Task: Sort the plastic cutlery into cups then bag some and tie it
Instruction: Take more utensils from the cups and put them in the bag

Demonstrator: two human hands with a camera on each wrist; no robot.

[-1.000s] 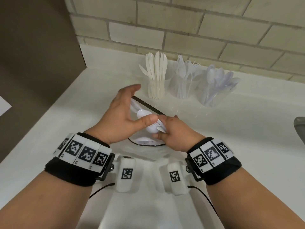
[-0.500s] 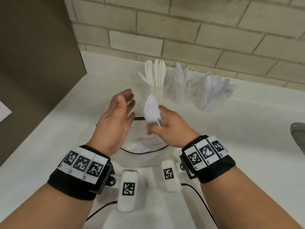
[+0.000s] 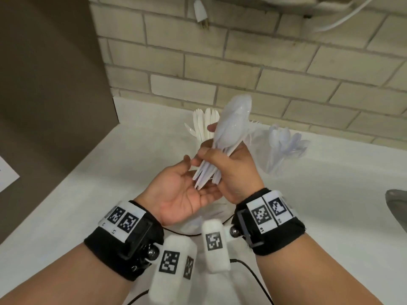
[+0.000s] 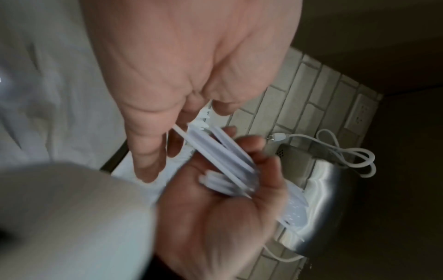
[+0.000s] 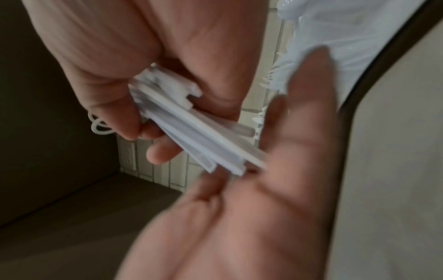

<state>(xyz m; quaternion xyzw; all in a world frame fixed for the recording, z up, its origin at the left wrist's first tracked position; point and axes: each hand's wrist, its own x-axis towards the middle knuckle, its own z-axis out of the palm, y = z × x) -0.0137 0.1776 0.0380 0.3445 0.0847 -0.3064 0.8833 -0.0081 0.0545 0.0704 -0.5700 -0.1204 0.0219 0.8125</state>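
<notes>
My right hand (image 3: pixel 231 170) grips a bundle of white plastic spoons (image 3: pixel 233 124) upright, bowls up, above the counter. The handle ends (image 5: pixel 239 166) touch the palm of my left hand (image 3: pixel 185 192), which lies open, palm up, just below. A clear bag with a dark rim (image 3: pixel 211 216) lies on the counter under both hands, mostly hidden. At the back stand three clear cups: knives (image 3: pixel 203 124), forks (image 3: pixel 256 128) partly behind the bundle, and spoons (image 3: pixel 284 146).
The white counter (image 3: pixel 110 194) meets a brick wall (image 3: pixel 286 73) behind the cups and a dark panel (image 3: pixel 48 84) at the left. A metal object (image 3: pixel 396 208) juts in at the right edge. A plug (image 3: pixel 201 14) hangs on the wall above.
My right hand has lifted the spoon bundle up from over the bag and stood it upright. My left hand has let go, turned palm up and moved under the handle ends.
</notes>
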